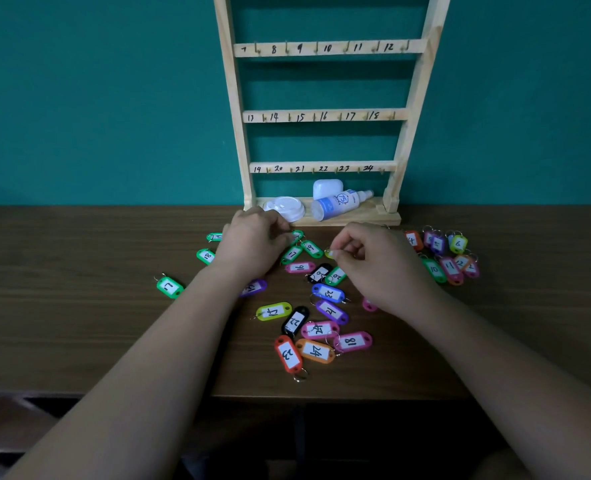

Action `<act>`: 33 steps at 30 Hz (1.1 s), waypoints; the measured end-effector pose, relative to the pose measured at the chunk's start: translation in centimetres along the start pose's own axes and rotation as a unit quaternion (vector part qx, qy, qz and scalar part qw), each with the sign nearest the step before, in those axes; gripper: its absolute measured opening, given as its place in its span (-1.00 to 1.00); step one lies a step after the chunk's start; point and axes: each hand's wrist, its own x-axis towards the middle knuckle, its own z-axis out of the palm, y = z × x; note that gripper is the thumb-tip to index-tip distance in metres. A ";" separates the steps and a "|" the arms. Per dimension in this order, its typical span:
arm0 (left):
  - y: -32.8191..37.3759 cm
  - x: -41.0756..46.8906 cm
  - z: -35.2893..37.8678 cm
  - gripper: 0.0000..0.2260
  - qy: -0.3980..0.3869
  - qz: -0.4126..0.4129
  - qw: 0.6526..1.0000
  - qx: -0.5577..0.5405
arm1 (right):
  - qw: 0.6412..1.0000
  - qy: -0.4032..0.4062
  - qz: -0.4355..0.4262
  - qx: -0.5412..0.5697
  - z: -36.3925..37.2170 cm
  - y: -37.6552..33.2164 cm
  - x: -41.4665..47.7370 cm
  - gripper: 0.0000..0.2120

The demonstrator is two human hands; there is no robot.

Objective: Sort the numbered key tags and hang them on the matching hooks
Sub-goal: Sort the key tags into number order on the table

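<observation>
Key tags (315, 350) strewn mid-tabletop (79, 306); hooks (289, 117) on far rack (234, 98) bare. Right hand (373, 261) pinching yellow-green tag (328, 253); left hand (252, 245) curled at green tag (297, 236), grip unclear. Risk: interlocked rings dragging neighbours; scrawled digits misread.

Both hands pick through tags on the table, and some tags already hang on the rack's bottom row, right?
No: the head view shows the rack's bottom row bare. The left hand and right hand do pick through tags on the table.
</observation>
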 end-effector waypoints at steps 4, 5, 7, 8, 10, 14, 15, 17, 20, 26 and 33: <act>0.3 0.5 0.7 -0.85 -0.014 -0.018 1.000 0.008 | 1.000 0.005 0.003 0.004 -0.2 0.0 -0.1 -0.94; 0.3 0.5 0.8 -0.86 -0.017 -0.019 1.000 0.008 | 1.000 0.004 0.002 0.004 -0.3 0.1 -0.1 -0.93; 0.6 0.6 0.9 -0.89 -0.017 -0.020 0.999 0.018 | 1.000 0.003 0.001 0.005 -0.5 0.1 -0.3 -0.93; 0.7 0.6 1.0 -0.91 -0.016 -0.022 0.999 0.027 | 1.000 0.003 0.002 0.004 -0.6 0.2 -0.4 -0.94; 0.9 0.6 1.0 -0.95 -0.013 -0.026 0.999 0.042 | 1.000 0.005 0.007 0.000 -0.8 0.4 -0.5 -0.93; 0.9 0.7 0.6 -0.94 -0.019 -0.055 0.998 0.034 | 1.000 0.012 0.024 0.010 -1.5 0.8 -0.5 -0.92; 0.8 0.7 0.6 -0.93 -0.022 -0.065 0.997 0.027 | 1.000 0.013 0.026 0.010 -1.6 0.8 -0.4 -0.92; 0.8 0.7 0.4 -0.89 -0.029 -0.082 0.996 0.004 | 1.000 0.013 0.027 0.008 -1.7 0.9 -0.5 -0.91; 1.0 0.7 0.1 -0.89 -0.040 -0.100 0.994 -0.010 | 1.000 0.007 0.025 0.006 -1.7 0.7 -0.6 -0.91; 1.6 0.3 -0.4 -0.83 -0.041 -0.093 0.995 -0.005 | 1.000 0.001 0.020 0.009 -1.5 0.7 -0.6 -0.93; 3.0 -1.4 -2.3 -0.95 -0.041 -0.072 0.988 -0.128 | 0.998 0.015 0.027 0.050 -1.5 0.7 -0.8 -0.93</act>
